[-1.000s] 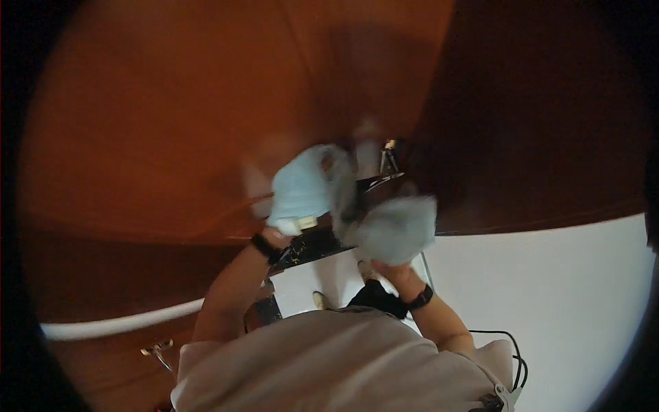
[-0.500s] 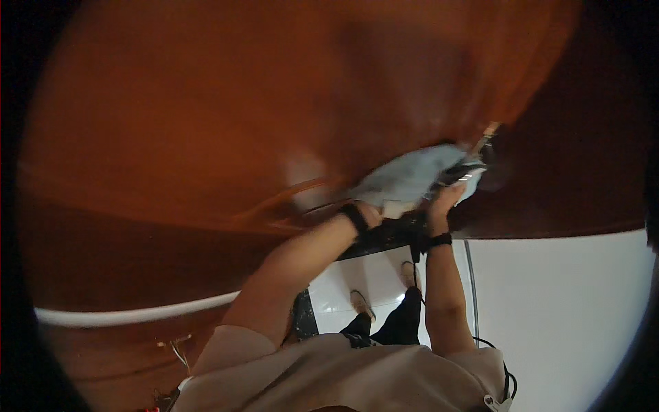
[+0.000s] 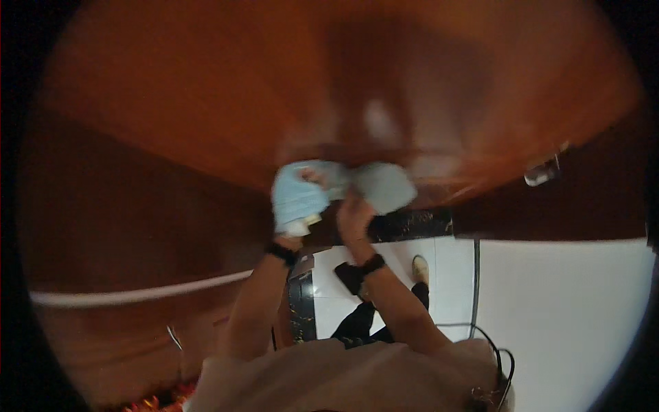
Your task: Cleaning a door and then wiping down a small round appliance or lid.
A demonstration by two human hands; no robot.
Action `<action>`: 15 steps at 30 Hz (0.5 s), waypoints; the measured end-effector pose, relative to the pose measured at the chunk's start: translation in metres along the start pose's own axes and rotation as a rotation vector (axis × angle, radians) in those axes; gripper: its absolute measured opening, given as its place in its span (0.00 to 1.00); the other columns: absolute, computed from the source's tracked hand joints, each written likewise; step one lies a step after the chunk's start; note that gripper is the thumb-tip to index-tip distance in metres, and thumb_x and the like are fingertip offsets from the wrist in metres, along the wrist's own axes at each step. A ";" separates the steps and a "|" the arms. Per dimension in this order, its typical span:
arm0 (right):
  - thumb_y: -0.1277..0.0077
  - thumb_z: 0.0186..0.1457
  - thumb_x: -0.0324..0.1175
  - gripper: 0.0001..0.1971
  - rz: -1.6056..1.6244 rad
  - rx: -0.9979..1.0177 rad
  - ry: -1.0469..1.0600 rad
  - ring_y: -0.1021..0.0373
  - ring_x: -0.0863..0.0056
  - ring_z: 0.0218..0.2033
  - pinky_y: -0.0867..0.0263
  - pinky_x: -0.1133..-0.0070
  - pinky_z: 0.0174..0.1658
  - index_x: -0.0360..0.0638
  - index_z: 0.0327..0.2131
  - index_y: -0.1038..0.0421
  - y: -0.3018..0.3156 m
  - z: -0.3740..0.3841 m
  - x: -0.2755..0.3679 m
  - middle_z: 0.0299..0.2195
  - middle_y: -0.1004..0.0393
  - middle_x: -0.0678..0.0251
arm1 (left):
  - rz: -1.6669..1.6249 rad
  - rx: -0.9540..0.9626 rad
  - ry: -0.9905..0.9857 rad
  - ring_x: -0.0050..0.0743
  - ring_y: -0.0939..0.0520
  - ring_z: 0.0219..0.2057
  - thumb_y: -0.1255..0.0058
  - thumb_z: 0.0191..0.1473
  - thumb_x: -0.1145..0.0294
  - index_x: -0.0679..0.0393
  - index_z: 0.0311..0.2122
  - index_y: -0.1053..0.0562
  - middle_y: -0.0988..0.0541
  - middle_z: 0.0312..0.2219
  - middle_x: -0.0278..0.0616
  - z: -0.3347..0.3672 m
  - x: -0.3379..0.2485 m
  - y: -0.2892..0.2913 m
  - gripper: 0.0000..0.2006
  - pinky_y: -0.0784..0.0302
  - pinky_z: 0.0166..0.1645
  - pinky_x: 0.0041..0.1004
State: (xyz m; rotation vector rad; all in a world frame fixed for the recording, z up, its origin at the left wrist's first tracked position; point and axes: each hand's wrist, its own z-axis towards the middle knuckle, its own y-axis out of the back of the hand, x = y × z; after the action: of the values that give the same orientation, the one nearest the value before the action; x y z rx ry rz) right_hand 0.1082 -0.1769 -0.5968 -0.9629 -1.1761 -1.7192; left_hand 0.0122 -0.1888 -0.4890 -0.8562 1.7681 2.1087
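A light blue cloth is draped over my left hand, whose fingertips show past its folds; the hand is closed on it. My right hand, blurred by motion, is closed at the lower edge of a grey-green piece of cloth. Whether the two pieces are one cloth, I cannot tell. Both hands are close together in front of a glossy reddish-brown wooden door, low in the middle of the view.
A metal door handle stands out at the right. Below lie a black marbled strip and white floor tiles. Black cables hang at my right side. Red and gold decoration is at the lower left.
Both hands and the cloth have moved left, away from the door handle, which now shows uncovered. The cloth has spread into a blue part and a grey-green part.
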 end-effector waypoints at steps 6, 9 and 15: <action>0.57 0.57 0.30 0.13 0.454 0.280 0.196 0.35 0.50 0.46 0.41 0.62 0.51 0.36 0.43 0.31 -0.094 -0.072 0.046 0.44 0.30 0.49 | -0.546 -0.385 0.207 0.40 0.28 0.44 0.62 0.61 0.57 0.61 0.44 0.31 0.27 0.41 0.45 -0.041 0.190 -0.022 0.18 0.33 0.50 0.37; 0.56 0.56 0.33 0.14 0.642 0.540 0.087 0.32 0.49 0.41 0.36 0.63 0.44 0.38 0.44 0.32 -0.083 -0.045 0.033 0.42 0.29 0.50 | -0.984 -0.406 0.124 0.38 0.30 0.49 0.67 0.64 0.57 0.62 0.50 0.34 0.29 0.47 0.44 -0.019 0.198 -0.045 0.20 0.36 0.56 0.37; 0.51 0.49 0.29 0.16 0.389 0.421 0.113 0.35 0.50 0.46 0.40 0.64 0.52 0.41 0.44 0.31 0.002 -0.008 -0.024 0.44 0.29 0.52 | -1.443 -0.344 0.339 0.41 0.30 0.49 0.58 0.61 0.62 0.65 0.53 0.38 0.31 0.50 0.48 -0.023 0.105 -0.130 0.20 0.39 0.60 0.38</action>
State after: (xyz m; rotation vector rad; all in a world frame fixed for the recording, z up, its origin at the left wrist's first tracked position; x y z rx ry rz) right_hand 0.1181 -0.1799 -0.6196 -0.7620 -1.1294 -1.1442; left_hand 0.0063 -0.1998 -0.6578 -1.8545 0.3863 1.2247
